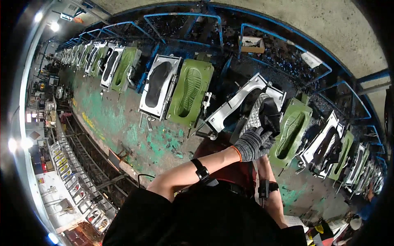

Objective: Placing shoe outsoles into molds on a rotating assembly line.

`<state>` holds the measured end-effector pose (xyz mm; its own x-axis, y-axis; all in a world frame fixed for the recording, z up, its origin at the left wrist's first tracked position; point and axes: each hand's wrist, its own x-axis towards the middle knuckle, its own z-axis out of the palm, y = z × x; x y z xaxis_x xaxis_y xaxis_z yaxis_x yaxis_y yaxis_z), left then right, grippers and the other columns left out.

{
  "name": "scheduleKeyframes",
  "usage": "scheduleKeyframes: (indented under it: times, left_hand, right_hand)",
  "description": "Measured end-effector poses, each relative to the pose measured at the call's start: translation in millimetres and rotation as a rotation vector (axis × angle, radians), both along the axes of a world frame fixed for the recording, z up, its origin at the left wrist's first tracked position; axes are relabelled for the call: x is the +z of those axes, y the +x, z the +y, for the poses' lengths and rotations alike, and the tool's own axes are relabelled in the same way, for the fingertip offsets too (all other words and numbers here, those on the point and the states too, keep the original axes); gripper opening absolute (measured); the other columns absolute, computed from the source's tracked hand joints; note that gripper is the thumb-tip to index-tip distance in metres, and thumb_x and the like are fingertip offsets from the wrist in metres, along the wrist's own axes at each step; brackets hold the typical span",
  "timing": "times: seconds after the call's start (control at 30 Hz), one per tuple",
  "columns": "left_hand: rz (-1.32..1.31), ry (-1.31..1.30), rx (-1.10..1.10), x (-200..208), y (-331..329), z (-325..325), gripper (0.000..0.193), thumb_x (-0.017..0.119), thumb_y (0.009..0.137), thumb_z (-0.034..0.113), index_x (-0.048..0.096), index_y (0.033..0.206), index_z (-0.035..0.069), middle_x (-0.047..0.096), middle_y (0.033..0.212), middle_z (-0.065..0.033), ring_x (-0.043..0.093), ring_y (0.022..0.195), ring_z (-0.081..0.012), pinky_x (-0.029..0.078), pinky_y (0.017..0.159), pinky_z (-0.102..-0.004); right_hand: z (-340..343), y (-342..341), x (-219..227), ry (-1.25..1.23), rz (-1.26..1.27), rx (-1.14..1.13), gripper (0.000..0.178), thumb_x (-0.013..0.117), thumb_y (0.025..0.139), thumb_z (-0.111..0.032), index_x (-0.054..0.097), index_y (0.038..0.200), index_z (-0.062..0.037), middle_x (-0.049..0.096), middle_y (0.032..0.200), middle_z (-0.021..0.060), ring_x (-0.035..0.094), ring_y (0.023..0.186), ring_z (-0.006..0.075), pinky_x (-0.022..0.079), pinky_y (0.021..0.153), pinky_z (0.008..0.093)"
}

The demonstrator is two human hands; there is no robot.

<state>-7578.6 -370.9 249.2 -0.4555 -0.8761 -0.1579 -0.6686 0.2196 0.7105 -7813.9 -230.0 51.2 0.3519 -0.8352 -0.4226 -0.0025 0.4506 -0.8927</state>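
A boot or shoe upper, grey and quilted on one side and black on the other, stands over the silver frame of an open mould. My left hand, in a grey knit glove with an orange cuff, has its fingers curled against the upper's near edge. Close beside it, my right hand is also gloved and mostly covered by the left. Its fingers are largely hidden. To the right of the upper lies the green mould half, with a ribbed sole-shaped hollow.
More silver and green moulds curve away in a row on both sides. Blue rails run behind them, with a small cardboard box. At lower left, another rack of moulds stands beyond the worn green floor.
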Motion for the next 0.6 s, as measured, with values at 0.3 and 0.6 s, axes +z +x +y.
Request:
scheduleKeyframes:
  times: [0.3,0.6]
  left_hand:
    - [0.169,0.113,0.128,-40,28,-58,0.033,0.07,0.092,0.037,0.071,0.101,0.006,0.069,0.115,-0.0232,0.065,0.105,-0.0423,0.052,0.091,-0.0529]
    - [0.368,-0.242,-0.207,-49,41,-57,0.039,0.079,0.076,0.044,0.072,0.083,0.006,0.063,0.114,-0.0143,0.062,0.102,-0.0361,0.05,0.087,-0.0495]
  right_hand:
    - [-118,77,89,0.319,-0.45,-0.366,0.023,0.059,0.099,-0.015,0.06,0.12,-0.0084,0.067,0.082,0.0095,0.068,0.069,0.0245,0.058,0.062,0.0388]
    - [-117,43,88,-0.058,0.9,-0.03,0.071,0.09,0.073,-0.035,0.062,0.132,-0.0076,0.073,0.121,0.0095,0.068,0.111,0.0305,0.055,0.093,0.0499]
